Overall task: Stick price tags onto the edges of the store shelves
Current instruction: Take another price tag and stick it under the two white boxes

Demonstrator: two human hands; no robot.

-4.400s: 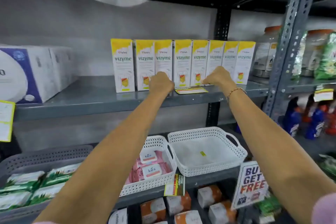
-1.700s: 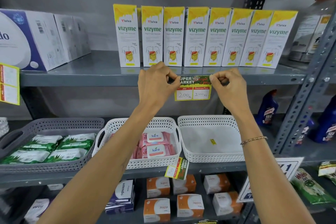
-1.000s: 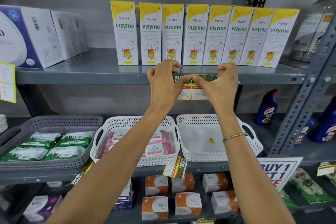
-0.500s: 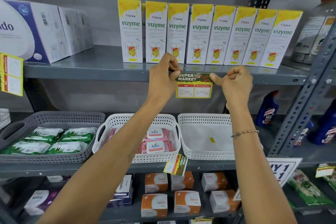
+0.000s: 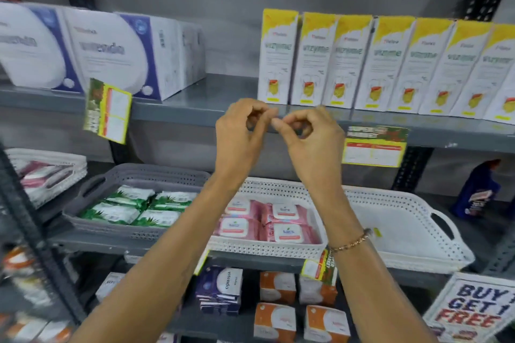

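Note:
A yellow-and-green price tag (image 5: 374, 146) hangs stuck on the front edge of the grey upper shelf (image 5: 181, 114), below the row of yellow-topped Vizyme boxes (image 5: 362, 64). My left hand (image 5: 241, 139) and my right hand (image 5: 309, 139) are raised side by side in front of that edge, left of the tag and apart from it. Each hand has thumb and forefinger pinched, and the fingertips of both hands meet in the middle. I see nothing held between them. A second tag (image 5: 107, 110) hangs tilted on the edge further left.
White-and-purple boxes (image 5: 111, 50) stand at the upper left. Below are a grey basket (image 5: 133, 175) of green packs, a white basket (image 5: 267, 248) of pink packs and another white basket (image 5: 418, 231). A promotion sign (image 5: 473, 309) and a blue bottle (image 5: 479, 192) are at right.
Both hands have let go of the price tag and come together to its left. The tag stays on the shelf edge. My view has swung left.

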